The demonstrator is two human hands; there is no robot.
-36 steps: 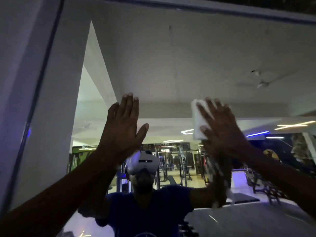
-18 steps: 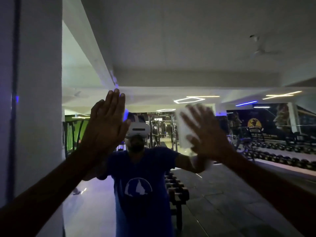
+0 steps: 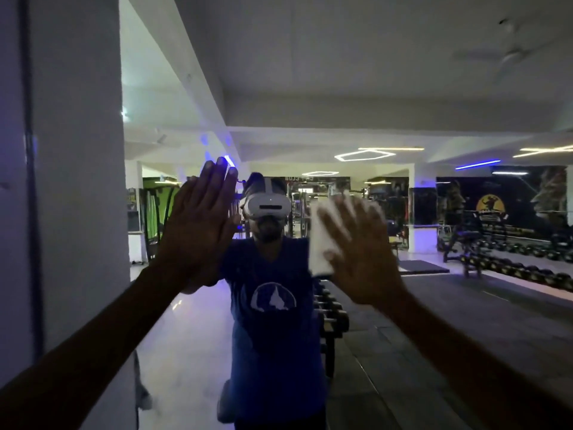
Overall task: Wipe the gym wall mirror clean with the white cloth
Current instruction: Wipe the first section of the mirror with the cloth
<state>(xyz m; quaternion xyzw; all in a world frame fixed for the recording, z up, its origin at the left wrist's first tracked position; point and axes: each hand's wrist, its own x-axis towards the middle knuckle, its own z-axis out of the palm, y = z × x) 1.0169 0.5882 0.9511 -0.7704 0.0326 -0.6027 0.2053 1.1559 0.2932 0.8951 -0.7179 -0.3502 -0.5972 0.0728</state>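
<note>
White cloth (image 3: 321, 235) is pressed against the gym wall mirror (image 3: 356, 72) by the flat, spread right hand (image 3: 361, 256), protruding past its fingers on the left. Beside it, well apart, the left hand (image 3: 198, 228) is laid flat, fingers straight and together.

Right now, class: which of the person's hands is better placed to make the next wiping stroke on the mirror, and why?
The right hand: its spread fingers already press the white cloth against the mirror. The left hand lies flat on the glass, bare, seemingly only bracing.
</note>
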